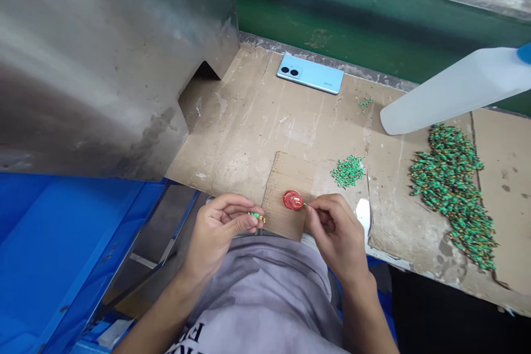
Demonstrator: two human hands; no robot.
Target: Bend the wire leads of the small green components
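Observation:
Between the thumb and fingers of my left hand are several small green and yellow pieces. My right hand pinches a tiny green piece at its fingertips, beside the red cap-like dish. That dish looks glossy inside and rests on a small piece of cardboard at the table's front edge. A small heap of green pieces lies beyond my right hand. What exactly the small pieces are, I cannot make out.
A large pile of green pieces spreads at the right. Above it leans a white plastic bottle with a blue cap. A light blue phone lies at the back. Metal sheeting stands at the left, over a blue bin.

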